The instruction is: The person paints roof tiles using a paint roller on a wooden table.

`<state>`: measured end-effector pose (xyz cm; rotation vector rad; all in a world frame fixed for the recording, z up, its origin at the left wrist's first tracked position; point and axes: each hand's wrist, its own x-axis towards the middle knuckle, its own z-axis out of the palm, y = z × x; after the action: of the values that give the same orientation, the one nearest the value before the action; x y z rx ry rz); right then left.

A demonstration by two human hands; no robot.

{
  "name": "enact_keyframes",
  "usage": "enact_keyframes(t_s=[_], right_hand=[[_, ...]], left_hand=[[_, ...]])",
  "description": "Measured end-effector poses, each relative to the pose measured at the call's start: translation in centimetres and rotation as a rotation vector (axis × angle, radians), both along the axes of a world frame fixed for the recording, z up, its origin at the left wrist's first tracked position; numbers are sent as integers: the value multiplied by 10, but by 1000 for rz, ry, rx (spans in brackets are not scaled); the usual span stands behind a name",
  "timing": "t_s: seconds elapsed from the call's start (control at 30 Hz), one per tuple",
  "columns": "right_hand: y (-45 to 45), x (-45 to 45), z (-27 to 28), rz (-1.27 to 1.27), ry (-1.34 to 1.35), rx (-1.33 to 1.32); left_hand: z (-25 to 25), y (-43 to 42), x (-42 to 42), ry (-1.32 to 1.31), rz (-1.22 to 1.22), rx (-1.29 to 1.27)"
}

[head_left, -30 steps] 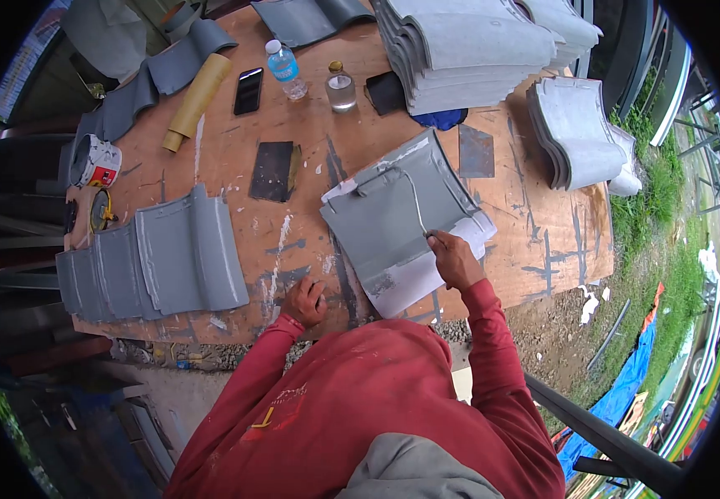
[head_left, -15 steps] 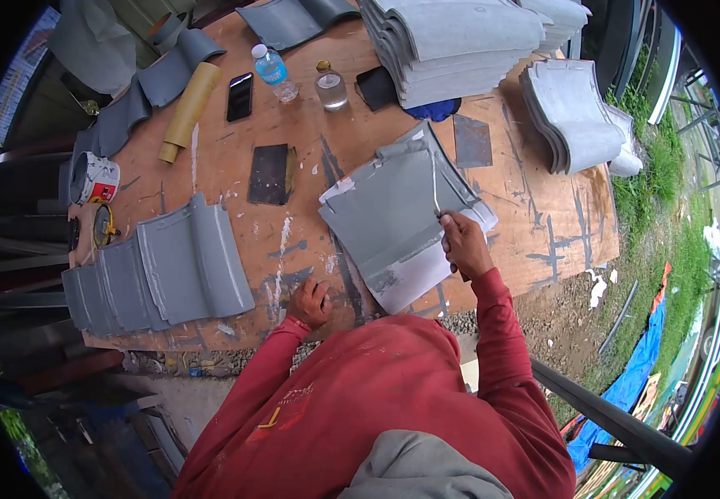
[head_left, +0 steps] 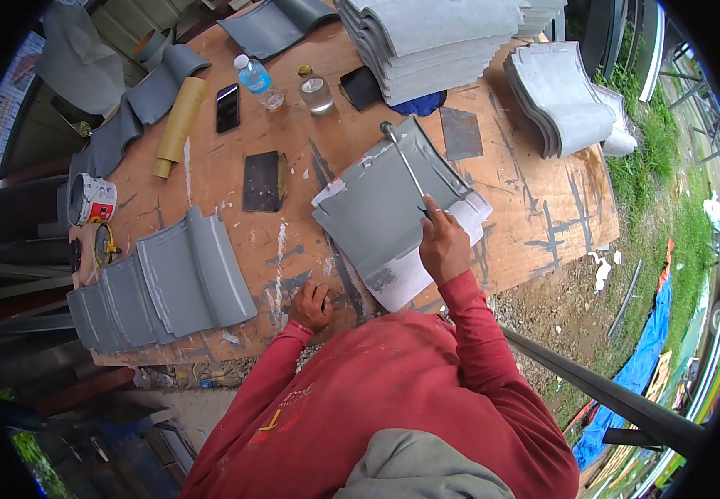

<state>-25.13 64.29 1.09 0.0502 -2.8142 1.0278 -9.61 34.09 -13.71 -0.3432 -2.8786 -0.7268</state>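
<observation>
A curved tile (head_left: 381, 212) lies tilted on the wooden table in front of me, mostly coated grey, with a bare whitish strip along its lower right. My right hand (head_left: 445, 243) is closed round the handle of a paint roller (head_left: 406, 162), index finger stretched along it. The roller's head is at the tile's far edge. My left hand (head_left: 311, 306) rests at the table's near edge with fingers curled; whether anything is under them is hidden. Left of it lie overlapping grey tiles (head_left: 179, 279).
Pale tiles are stacked at the back (head_left: 435, 50) and right (head_left: 559, 100). A plastic bottle (head_left: 256, 76), glass bottle (head_left: 316, 93), phone (head_left: 228, 108), yellow roll (head_left: 180, 126), dark flat pad (head_left: 262, 181) and paint can (head_left: 94, 200) stand or lie on the table (head_left: 219, 170).
The roller's head has moved to the tile's far edge, and my right hand has shifted slightly left with its index finger extended. My left hand stays resting. The whole view has shifted slightly.
</observation>
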Motion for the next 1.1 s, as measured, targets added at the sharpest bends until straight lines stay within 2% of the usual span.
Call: enact_keyframes(t_s=[0.07, 0.2, 0.33, 0.37, 0.4, 0.47, 0.67, 0.73, 0.83, 0.97, 1.1], right_hand=[[2, 7, -5, 85, 50, -40], [3, -3, -2, -41, 29, -50], [-16, -22, -29, -66, 104, -156], [-27, -25, -38, -66, -40, -399], [-39, -23, -36, -70, -39, -400], [-66, -14, -29, -70, -135, -717], [-106, 21, -16, -37, -268, -868], [-110, 0, -9, -74, -236, -860], [-111, -40, -7, -207, -190, -1041], [-130, -22, -7, -192, -270, -1128], [-169, 27, -10, -88, -338, -1043]], left_hand=[[1, 0, 0, 8, -6, 0], [0, -1, 1, 2, -15, -13], [2, 1, 1, 1, -17, -4], [2, 2, 1, -4, -2, -12], [3, 2, 2, -11, 13, -21], [1, 1, 2, -17, 4, -8], [-5, -4, -1, -41, -16, 52], [-8, -4, 0, -34, -20, 79], [-8, -4, 3, 27, -28, 64], [-9, -9, 2, 30, -55, 87], [-15, -9, 1, 38, -53, 55]])
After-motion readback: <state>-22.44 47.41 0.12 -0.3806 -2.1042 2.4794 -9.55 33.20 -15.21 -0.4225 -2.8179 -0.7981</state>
